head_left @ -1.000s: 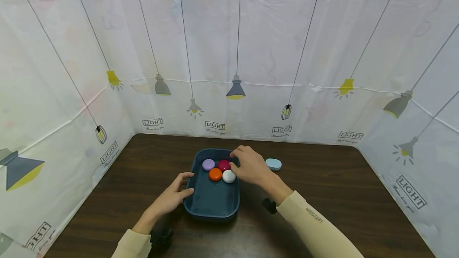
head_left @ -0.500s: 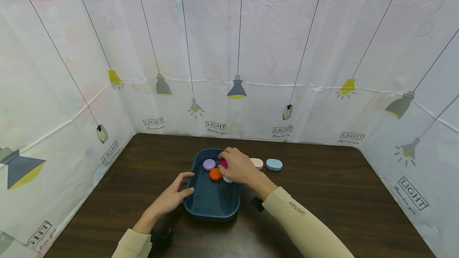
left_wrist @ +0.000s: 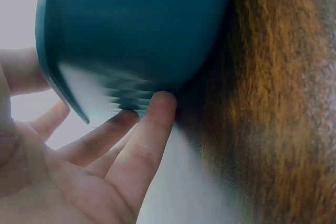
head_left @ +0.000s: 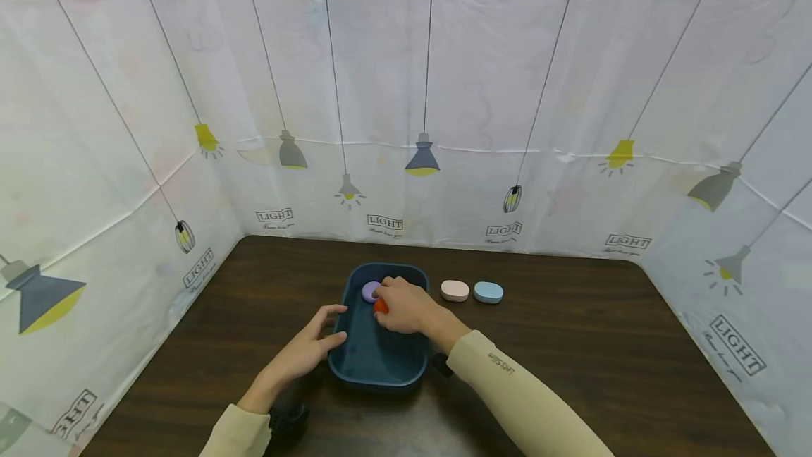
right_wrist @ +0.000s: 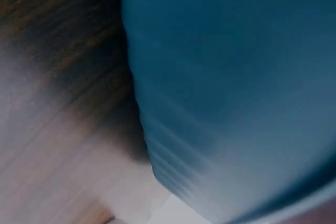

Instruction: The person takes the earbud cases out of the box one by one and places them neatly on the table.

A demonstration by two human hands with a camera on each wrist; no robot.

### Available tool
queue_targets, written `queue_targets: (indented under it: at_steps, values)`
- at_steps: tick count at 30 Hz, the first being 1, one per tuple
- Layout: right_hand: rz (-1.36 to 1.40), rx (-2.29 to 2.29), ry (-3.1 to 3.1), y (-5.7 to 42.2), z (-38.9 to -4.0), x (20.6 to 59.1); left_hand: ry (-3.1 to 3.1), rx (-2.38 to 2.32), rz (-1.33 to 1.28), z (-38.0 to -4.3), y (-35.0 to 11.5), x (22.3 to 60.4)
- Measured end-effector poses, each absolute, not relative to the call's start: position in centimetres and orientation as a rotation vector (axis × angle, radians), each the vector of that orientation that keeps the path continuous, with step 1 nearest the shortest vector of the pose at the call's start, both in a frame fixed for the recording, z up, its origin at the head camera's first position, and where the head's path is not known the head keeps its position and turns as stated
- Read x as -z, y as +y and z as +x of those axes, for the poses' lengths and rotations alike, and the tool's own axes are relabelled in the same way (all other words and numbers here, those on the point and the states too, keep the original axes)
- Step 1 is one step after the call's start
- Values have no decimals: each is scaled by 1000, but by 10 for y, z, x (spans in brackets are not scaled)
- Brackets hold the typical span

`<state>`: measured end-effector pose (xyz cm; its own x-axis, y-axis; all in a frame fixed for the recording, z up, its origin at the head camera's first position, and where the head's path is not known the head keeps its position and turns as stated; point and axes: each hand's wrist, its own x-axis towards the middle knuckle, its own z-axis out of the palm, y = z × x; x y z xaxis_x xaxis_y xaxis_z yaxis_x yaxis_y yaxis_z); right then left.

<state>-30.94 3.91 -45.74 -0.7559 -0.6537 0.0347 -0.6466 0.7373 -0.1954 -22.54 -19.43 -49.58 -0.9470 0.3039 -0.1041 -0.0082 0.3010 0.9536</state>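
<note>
We see the orange piece (head_left: pixel 380 307) inside the tray (head_left: pixel 374 362), toward twelve o'clock from its middle, partly hidden by the right hand (head_left: pixel 406 306). That hand reaches in from four o'clock with its fingers bent around the orange piece; we cannot tell whether they pinch it, as their tips are partly hidden. Just beside the orange piece, at eleven o'clock, we find the purple piece (head_left: pixel 371 292), near those fingertips. At nine o'clock of the tray we see the left hand (head_left: pixel 307 350), fingers spread and fairly straight, thumb apart, fingertips touching the ribbed outer wall in the left wrist view. The right wrist view gives us mostly the tray's side, blurred. Between two and three o'clock from the tray, the pink piece (head_left: pixel 454 291) lies on the dark wooden table (head_left: pixel 571 344), with the blue piece (head_left: pixel 488 293) just beside it at three o'clock. Around the table's far edge and sides we see a white sheet (head_left: pixel 374 55) printed with hanging lamps (head_left: pixel 422 157). Cream sleeves (head_left: pixel 520 390) cover both forearms.
</note>
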Motion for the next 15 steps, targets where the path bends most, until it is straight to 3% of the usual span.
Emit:
queue_targets:
  at_steps: [15]
  values:
    - [-1122, 169, 2812, 30, -309, 468, 2325, -1685, 267, -225, -194, 497]
